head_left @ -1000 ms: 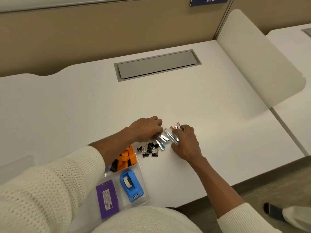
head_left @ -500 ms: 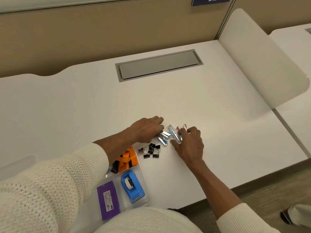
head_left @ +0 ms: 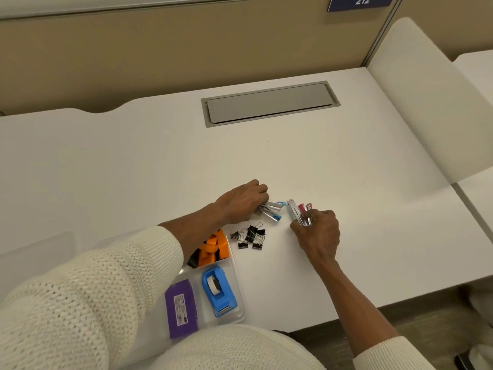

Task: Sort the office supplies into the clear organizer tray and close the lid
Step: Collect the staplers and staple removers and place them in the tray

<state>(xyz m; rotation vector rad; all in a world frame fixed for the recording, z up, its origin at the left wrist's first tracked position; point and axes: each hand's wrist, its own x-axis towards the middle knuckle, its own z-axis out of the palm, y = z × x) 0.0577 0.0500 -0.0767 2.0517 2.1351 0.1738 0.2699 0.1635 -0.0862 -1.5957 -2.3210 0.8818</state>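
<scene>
On the counter (head_left: pixel 346 166), left to right from the clear organizer tray (head_left: pixel 237 265), the left hand (head_left: pixel 241 201) grip clamps blue-tipped silver items (head_left: pixel 272 209), black binder clips (head_left: pixel 249 236) lie just beside the tray, and the right hand (head_left: pixel 318 233) grip clamps pink-tipped silver items (head_left: pixel 300 213).

White desk (head_left: pixel 333 161) with a recessed grey cable hatch (head_left: pixel 269 104); on it lie loose black binder clips (head_left: pixel 249 237) and, at the near edge, a clear organizer tray (head_left: pixel 240 313).

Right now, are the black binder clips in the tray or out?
Out: the binder clips lie loose on the desk, beside the organizer tray.
</scene>
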